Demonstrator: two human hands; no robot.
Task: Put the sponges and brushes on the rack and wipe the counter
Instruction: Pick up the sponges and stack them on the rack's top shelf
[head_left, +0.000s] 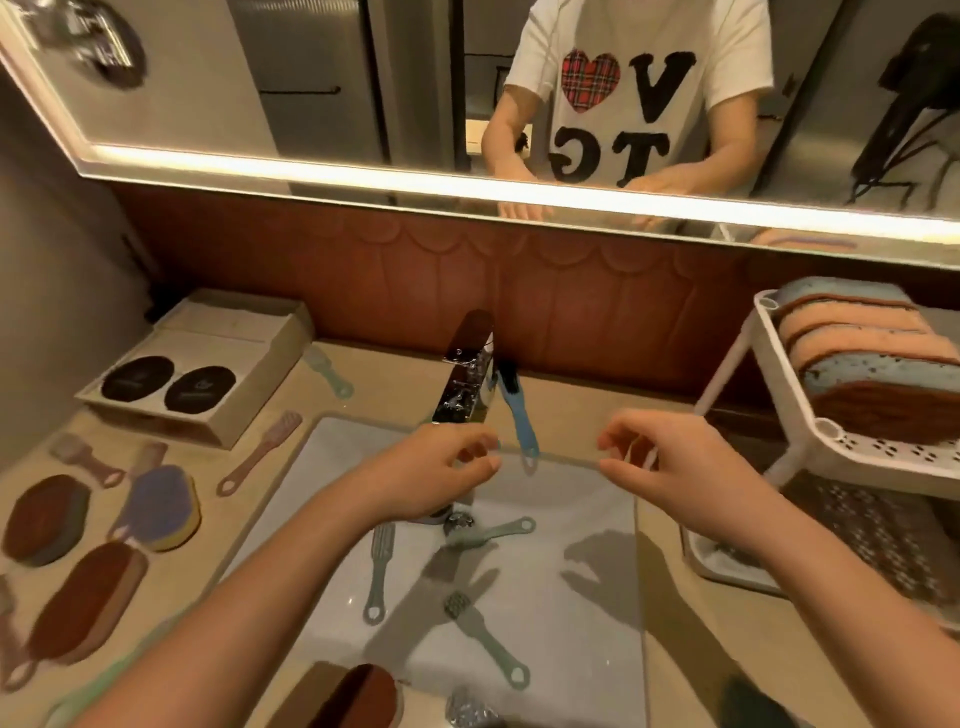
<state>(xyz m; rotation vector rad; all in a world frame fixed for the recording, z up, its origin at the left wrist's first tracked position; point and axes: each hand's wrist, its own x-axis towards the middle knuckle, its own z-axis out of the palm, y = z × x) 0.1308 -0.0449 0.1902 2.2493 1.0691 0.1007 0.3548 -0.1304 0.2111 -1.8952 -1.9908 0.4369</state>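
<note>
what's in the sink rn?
Three brushes lie in the sink: a pale green brush on the left, a grey-green brush mid-basin, a third brush nearer the front. A metallic piece beside the grey-green brush is partly covered by the left hand; what else it hides is unclear.

Brushes (378, 571) lie in the sink (587, 649); sponges (83, 597) on the counter left; rack (852, 447) right.

blue brush (521, 415), white rack (795, 415), beige counter (566, 405)
</note>
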